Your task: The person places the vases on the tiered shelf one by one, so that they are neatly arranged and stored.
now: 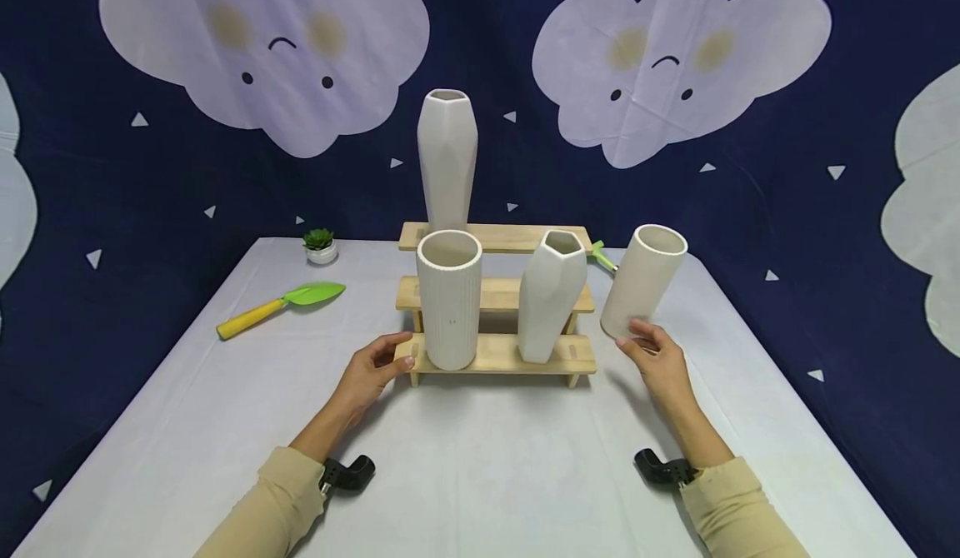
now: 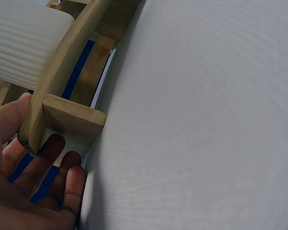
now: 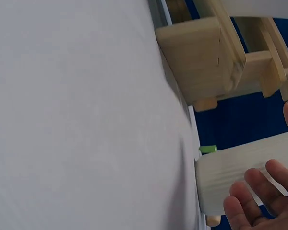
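Note:
A three-tier wooden stand (image 1: 502, 353) bears a ribbed white vase (image 1: 450, 316) and a faceted white vase (image 1: 547, 308) on its lowest step. A taller faceted vase (image 1: 447, 158) rises from the top step. My left hand (image 1: 372, 368) grips the left end of the lowest step, thumb above and fingers curled underneath, as the left wrist view shows. To the right of the stand, a plain white cylindrical vase (image 1: 643, 283) stands on the table. Close by its base is my right hand (image 1: 656, 360), its fingers loosely spread and holding nothing.
A green trowel with a yellow handle (image 1: 281, 309) lies at the left, near a small potted succulent (image 1: 321, 247). Behind the stand's right side, a green-headed tool (image 1: 602, 256) is partly hidden. A dark cloth with clouds (image 1: 487, 33) hangs behind the white table (image 1: 495, 475).

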`<move>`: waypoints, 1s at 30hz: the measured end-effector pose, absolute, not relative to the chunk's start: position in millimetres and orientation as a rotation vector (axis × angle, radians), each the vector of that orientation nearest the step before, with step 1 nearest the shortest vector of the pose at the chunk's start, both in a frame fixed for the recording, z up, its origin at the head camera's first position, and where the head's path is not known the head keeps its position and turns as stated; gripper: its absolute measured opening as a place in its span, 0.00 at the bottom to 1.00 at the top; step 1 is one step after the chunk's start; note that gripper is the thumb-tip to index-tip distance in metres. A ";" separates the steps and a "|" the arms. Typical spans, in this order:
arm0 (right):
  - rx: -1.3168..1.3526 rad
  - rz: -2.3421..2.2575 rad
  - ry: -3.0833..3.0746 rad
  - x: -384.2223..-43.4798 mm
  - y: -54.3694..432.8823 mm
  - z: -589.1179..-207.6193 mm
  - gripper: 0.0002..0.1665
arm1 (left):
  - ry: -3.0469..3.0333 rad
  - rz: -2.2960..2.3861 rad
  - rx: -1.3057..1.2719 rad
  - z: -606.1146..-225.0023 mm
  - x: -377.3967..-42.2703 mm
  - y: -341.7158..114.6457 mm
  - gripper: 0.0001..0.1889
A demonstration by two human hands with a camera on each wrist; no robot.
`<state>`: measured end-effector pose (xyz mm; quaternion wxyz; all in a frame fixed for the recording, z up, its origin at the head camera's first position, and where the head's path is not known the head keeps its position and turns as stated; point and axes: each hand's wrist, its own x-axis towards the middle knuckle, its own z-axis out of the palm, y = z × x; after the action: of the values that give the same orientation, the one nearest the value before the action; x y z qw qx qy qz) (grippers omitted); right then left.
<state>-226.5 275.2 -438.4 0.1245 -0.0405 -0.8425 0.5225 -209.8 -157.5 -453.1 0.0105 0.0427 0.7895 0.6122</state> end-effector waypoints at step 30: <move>-0.300 1.543 -2.335 -246.0 292.8 -427.0 0.40 | 2.458 1.895 0.114 -455.2 -211.3 -159.1 0.26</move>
<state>-246.0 292.8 -427.0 0.1628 -0.1051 -0.8185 0.5409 -211.3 -159.1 -455.2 0.0178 0.0366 0.7913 0.6101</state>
